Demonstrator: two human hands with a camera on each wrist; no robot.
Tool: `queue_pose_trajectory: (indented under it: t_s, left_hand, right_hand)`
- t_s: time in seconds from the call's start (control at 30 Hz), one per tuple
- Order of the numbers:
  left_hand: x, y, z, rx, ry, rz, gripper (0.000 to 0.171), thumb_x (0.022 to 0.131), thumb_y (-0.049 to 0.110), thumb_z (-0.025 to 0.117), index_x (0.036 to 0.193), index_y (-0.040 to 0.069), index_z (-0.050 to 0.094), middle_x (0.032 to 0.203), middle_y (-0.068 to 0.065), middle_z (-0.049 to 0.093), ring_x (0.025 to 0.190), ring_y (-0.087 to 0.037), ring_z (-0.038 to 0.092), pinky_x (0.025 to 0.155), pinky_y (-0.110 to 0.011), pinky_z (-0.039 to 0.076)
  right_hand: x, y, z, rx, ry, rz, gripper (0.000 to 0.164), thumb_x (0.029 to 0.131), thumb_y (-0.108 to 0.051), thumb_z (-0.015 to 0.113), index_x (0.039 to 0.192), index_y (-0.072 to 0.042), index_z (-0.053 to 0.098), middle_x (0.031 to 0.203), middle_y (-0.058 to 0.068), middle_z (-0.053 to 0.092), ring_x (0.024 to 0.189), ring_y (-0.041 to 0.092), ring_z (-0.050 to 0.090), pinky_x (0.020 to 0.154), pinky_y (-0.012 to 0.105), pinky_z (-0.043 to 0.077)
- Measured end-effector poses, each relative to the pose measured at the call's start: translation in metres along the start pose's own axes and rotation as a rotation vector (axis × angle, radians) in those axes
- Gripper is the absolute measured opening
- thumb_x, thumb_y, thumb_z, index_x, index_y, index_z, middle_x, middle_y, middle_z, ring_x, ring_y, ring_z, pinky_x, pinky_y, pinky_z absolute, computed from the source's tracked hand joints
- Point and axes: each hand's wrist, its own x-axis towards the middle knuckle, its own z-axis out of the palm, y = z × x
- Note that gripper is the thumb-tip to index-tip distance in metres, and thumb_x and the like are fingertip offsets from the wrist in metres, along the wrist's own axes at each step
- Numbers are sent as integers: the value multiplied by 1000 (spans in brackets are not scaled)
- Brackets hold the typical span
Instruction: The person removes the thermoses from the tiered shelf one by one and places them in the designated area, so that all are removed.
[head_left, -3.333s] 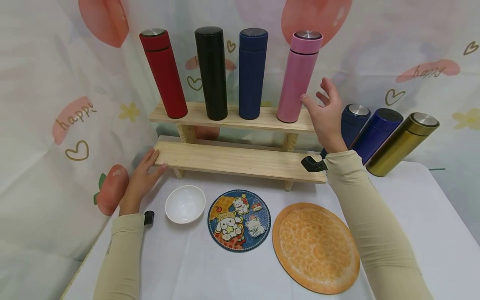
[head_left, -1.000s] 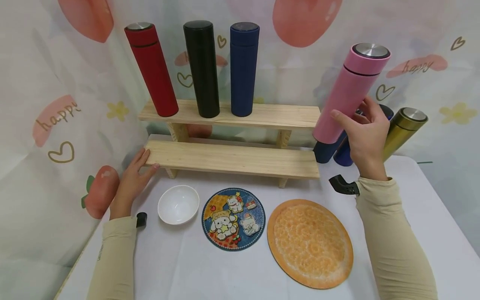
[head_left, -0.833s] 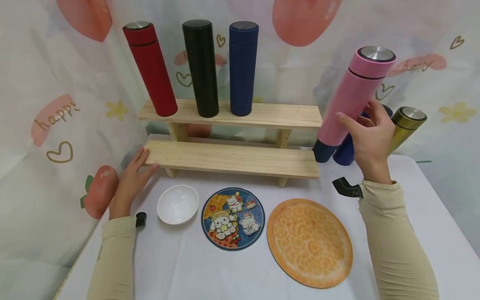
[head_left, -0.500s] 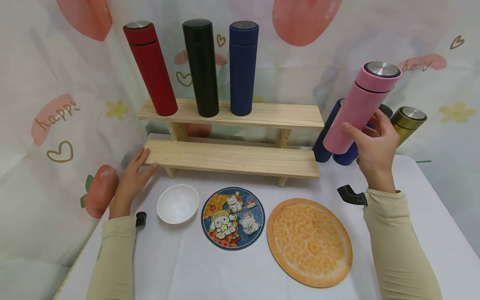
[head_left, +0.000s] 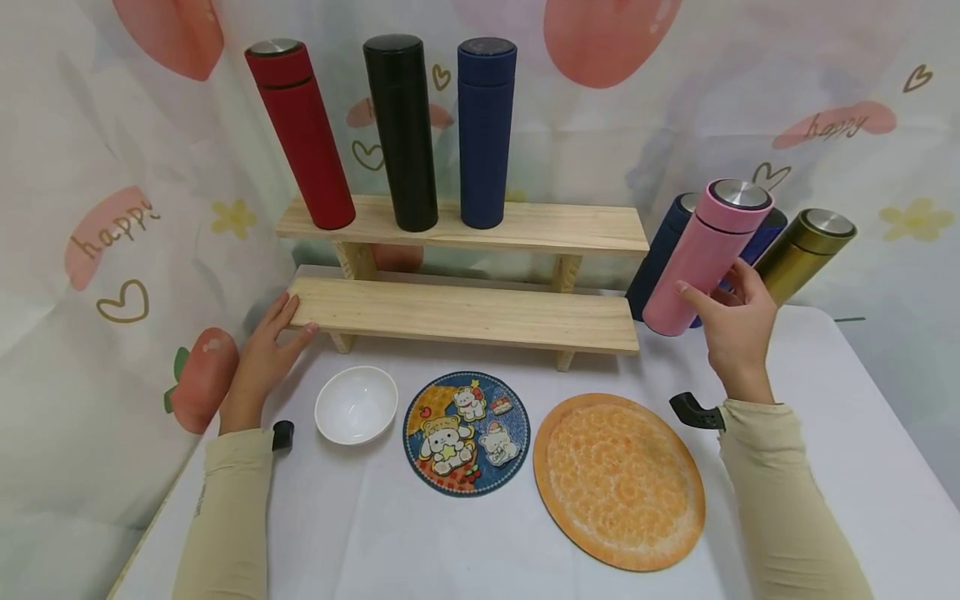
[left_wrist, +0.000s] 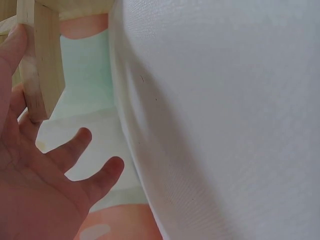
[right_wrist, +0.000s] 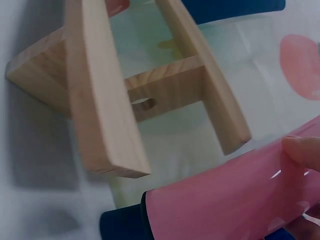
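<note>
My right hand (head_left: 738, 333) grips a pink thermos flask (head_left: 705, 258) with a silver top. The thermos leans, its base close over the table beside the right end of a two-tier wooden shelf (head_left: 465, 318). In the right wrist view, a thumb (right_wrist: 305, 150) lies along the pink body, and a dark blue thermos (right_wrist: 122, 222) shows past its base. My left hand (head_left: 268, 358) holds the left end of the lower board, thumb and fingers on either side of it; two other fingers spread free in the left wrist view. Red (head_left: 307, 142), black (head_left: 405, 142) and blue (head_left: 487, 137) thermoses stand on the upper board.
Behind the pink thermos are a dark blue flask (head_left: 656, 258), a partly hidden purple-blue flask (head_left: 767, 233) and a gold flask (head_left: 802, 254). A white bowl (head_left: 356, 406), a round cartoon mat (head_left: 467, 435) and an orange round mat (head_left: 618, 483) lie in front of the shelf.
My right hand has taken the pink thermos off the upper board, carried it right, then lowered it toward the table. My left hand has stayed at the shelf's end.
</note>
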Motion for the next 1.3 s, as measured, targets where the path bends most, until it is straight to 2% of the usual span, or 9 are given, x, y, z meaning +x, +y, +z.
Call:
queue_pose_trajectory:
  t_s: [0.2,0.37,0.67,0.83,1.07,1.3]
  left_hand:
    - [1,1,0,-1,3,4,82,108,49,63,171,12,26,179,-10,13,161,-44,14,123,-70,18]
    - [1,2,0,-7,-2,3,81,108,48,63,171,12,25,179,-10,13,162,-44,13,123,-70,17]
    - [1,1,0,-13,-13,-15,82,108,52,61,171,15,23,179,-9,11,162,-42,11,123,-71,16]
    - [-1,4,-1,-15,-20,-25,82,108,51,62,171,16,23,180,-6,10,162,-43,11,123,-72,16]
    - [-1,4,0,-14,-21,-11,81,108,49,63,171,14,24,179,-9,12,162,-43,12,123,-72,16]
    - [0,1,-1,-16,-21,-14,82,108,51,62,171,15,23,180,-8,11,162,-42,11,123,-71,16]
  right_hand:
    - [-2,20,1,15,-10,41,69,96,-14,84,158,-24,55,154,7,57,125,22,58,110,32,50]
    - [-4,34,1,10,-7,74,72,95,-11,83,159,-23,53,156,7,56,125,21,57,111,28,48]
    - [-8,49,1,-68,-47,120,75,100,-18,79,166,-24,42,166,3,46,138,26,52,117,35,44]
    - [-9,56,2,-75,-60,122,75,101,-18,78,166,-24,41,167,3,45,144,30,49,119,38,42]
    - [-10,63,3,-73,-52,111,76,101,-21,78,167,-24,40,167,2,45,147,30,48,120,39,40]
    - [-9,67,7,-49,-52,72,76,101,-22,78,166,-20,40,165,5,45,146,28,48,118,36,42]
